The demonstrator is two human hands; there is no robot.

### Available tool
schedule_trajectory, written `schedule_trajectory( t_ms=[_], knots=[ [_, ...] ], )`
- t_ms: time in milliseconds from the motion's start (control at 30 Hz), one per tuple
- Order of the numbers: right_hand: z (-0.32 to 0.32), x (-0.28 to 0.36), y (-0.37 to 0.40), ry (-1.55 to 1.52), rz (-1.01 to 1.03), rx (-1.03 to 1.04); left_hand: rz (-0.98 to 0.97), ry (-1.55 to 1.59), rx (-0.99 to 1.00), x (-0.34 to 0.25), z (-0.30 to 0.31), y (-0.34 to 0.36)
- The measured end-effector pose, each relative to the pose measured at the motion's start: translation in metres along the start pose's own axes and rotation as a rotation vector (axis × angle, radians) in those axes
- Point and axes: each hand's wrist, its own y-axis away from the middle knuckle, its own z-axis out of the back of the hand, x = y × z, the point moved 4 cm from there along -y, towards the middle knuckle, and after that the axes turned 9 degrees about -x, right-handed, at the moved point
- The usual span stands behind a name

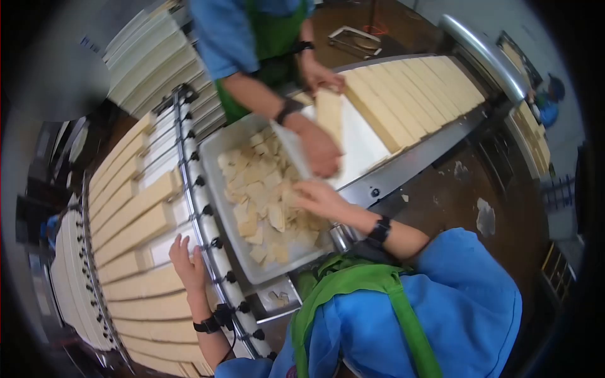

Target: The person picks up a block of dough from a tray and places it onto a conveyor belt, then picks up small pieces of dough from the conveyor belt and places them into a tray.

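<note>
My left hand [187, 261] is held over the edge of the left conveyor, fingers apart and nothing in them. Close to it lie long pale blocks of stacked wafer sheets [142, 217]. My right hand [321, 200] is over a white plastic bin [252, 275], its fingers closed on a pale broken wafer piece [288, 193], slightly blurred. Many similar broken pieces [252, 189] lie loose in the bin. Just beyond my right hand, a co-worker's blurred hand [319, 148] reaches over the belt, while their other hand [322, 79] touches an upright wafer block [329, 114].
Rows of wafer blocks [416, 94] sit on the right conveyor, which ends near a metal roller [485, 57]. A rail with black knobs [200, 189] edges the left conveyor. The co-worker in a green apron [277, 31] stands across the bin. Another person [549, 104] is far right.
</note>
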Motion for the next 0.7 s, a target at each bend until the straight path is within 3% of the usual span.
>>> schedule_trajectory(
  t_ms=[33, 167, 267, 300, 367, 433, 567, 700],
  knots=[
    [0.033, -0.014, 0.007, -0.091, -0.186, 0.043, -0.023, 0.048, 0.023, -0.021, -0.013, -0.01],
    [0.166, -0.073, 0.03, 0.099, -0.365, -0.391, -0.174, 0.219, 0.053, -0.123, -0.069, -0.049],
    [0.218, -0.119, 0.036, 0.651, -0.352, -0.488, -0.22, 0.395, 0.111, -0.191, -0.126, -0.072],
    [0.223, -0.134, 0.034, 0.631, -0.437, -0.454, -0.198, 0.51, 0.175, -0.224, -0.159, -0.083],
    [0.23, -0.159, 0.025, 0.587, -0.599, -0.382, -0.298, 0.654, 0.121, -0.269, -0.216, -0.102],
    [0.224, -0.175, 0.018, 0.576, -0.639, -0.359, -0.311, 0.626, 0.177, -0.304, -0.274, -0.122],
    [0.221, -0.167, 0.01, 0.589, -0.628, -0.303, -0.305, 0.524, 0.249, -0.346, -0.388, -0.184],
    [0.218, -0.163, 0.012, 0.613, -0.507, -0.267, -0.265, 0.259, 0.342, -0.35, -0.475, -0.231]
  ],
)
